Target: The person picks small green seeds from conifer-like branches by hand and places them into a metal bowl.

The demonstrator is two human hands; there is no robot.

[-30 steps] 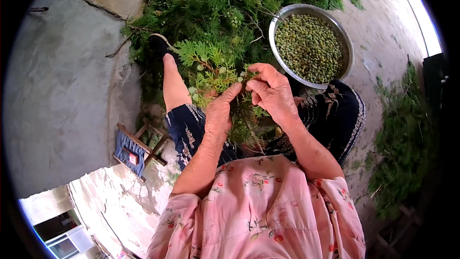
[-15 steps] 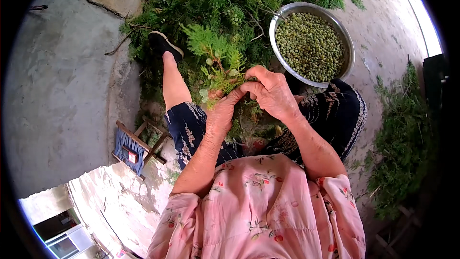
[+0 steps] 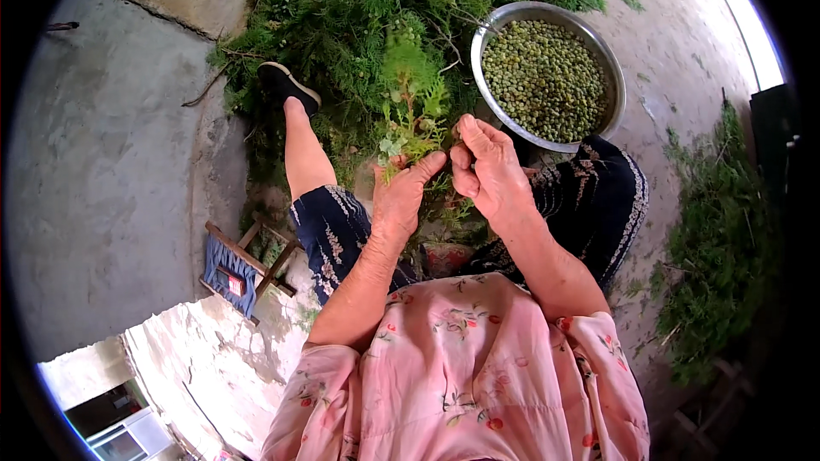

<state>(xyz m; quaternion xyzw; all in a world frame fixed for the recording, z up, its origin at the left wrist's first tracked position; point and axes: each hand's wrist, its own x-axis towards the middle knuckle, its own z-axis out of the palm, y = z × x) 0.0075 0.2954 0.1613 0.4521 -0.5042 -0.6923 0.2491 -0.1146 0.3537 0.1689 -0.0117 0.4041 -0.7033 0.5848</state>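
My left hand [image 3: 399,196] is closed around the stem of a leafy evergreen sprig [image 3: 415,107], which points away from me and carries a few pale green cones. Just to its right, my right hand [image 3: 497,172] is pinched, its thumb and forefinger pressed together. Whatever lies between those fingertips is too small or hidden to make out. A gap separates the two hands. Beyond the right hand stands a round metal basin [image 3: 621,90] holding many small green cones [image 3: 547,77].
A large heap of cut evergreen branches [image 3: 342,26] lies in front of me, reaching my shoed foot [image 3: 289,87]. More branches [image 3: 713,256] lie on the floor at right. A small wooden stool [image 3: 248,269] with blue cloth is at left, beside a grey concrete slab [image 3: 111,154].
My right hand has drawn away from the left, to the right, opening a gap between them. The sprig in my left hand has swung right and stands straighter.
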